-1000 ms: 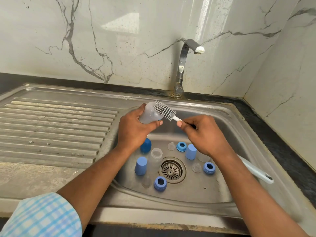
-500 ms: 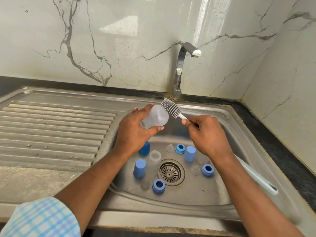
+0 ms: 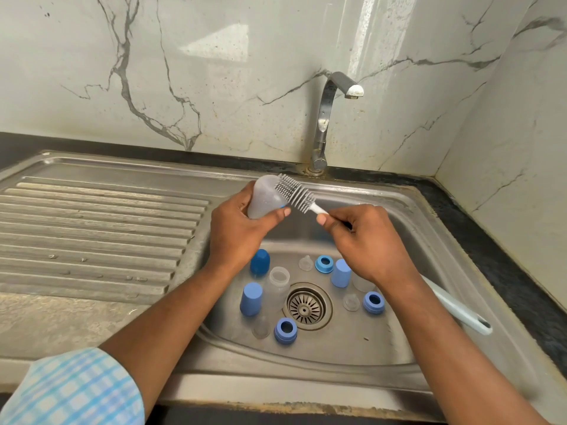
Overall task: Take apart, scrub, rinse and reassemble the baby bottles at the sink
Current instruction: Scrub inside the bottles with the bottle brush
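My left hand (image 3: pixel 237 231) grips a clear baby bottle (image 3: pixel 264 196) above the sink basin (image 3: pixel 408 240), tilted with its base up. My right hand (image 3: pixel 366 243) holds the white handle of a bottle brush; its grey bristle head (image 3: pixel 294 193) lies against the outside of the bottle. The handle's pale end (image 3: pixel 460 311) sticks out behind my right wrist. On the basin floor stand blue caps (image 3: pixel 251 299) (image 3: pixel 260 261) (image 3: pixel 341 273), blue collar rings (image 3: pixel 285 330) (image 3: pixel 324 264) (image 3: pixel 373 302), clear teats (image 3: pixel 306 262) (image 3: pixel 351 302) and another clear bottle (image 3: pixel 277 282).
The drain strainer (image 3: pixel 306 306) sits in the middle of the basin. A chrome tap (image 3: pixel 329 118) rises behind it, with no water running. A ribbed steel draining board (image 3: pixel 92 228) spreads to the left. Marble walls close off the back and right.
The bottle has been turned in my left hand, and the brush head has shifted across its outer surface. Both hands stay above the basin.
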A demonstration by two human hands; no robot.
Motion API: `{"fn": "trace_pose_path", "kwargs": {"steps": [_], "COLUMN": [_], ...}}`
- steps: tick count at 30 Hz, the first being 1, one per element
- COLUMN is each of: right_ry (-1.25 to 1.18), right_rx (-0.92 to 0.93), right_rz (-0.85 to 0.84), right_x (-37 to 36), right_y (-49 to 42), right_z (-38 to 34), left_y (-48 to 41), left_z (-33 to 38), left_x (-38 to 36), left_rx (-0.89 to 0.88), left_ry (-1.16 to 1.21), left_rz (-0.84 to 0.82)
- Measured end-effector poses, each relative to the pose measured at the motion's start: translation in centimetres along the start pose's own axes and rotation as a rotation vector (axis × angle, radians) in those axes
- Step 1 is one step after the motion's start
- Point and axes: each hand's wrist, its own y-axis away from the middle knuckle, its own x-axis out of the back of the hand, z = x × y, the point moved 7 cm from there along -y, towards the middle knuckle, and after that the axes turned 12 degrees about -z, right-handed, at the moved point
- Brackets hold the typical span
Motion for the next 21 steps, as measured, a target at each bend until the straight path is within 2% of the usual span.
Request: {"fn": "trace_pose_path", "kwargs": {"steps": [2,4,7,10,12,16,21], "right_ry": [0.030,0.047,0.051,0.100,0.113,0.051,-0.009], "right_rx": [0.045,0.045,-0.036,-0.109,-0.116,-0.059,0.018], "right_rz": [-0.024,0.025,0.108,0.075,0.055,0.140,0.063], "right_x": [-0.6,-0.5,0.4,0.5,0.2,0.7,0.0], "right_y": [0.2,0.3,-0.1,-0.3,-0.2,-0.1,0.1], "right_z": [-1.0,-1.2,0.3,1.9,2.0,1.0,0.1], "left_y": [0.0,0.1,0.4,0.7,0.6,0.1,-0.1], "left_z": [0.0,0.0,0.5,1.4,1.3,-0.2,0.0], "left_x": [0.5,0.4,-0.4,-1.5,-1.2,0.4,0.2], "left_rx": [0.039,0.057,0.036,-0.006,0.003,0.062,0.045], "left_ry": [0.075,0.135,0.153,0.170,0.171,0.158,0.110], "left_rz": [0.037,0.044,-0.010,-0.096,-0.048,0.069,0.025]}}
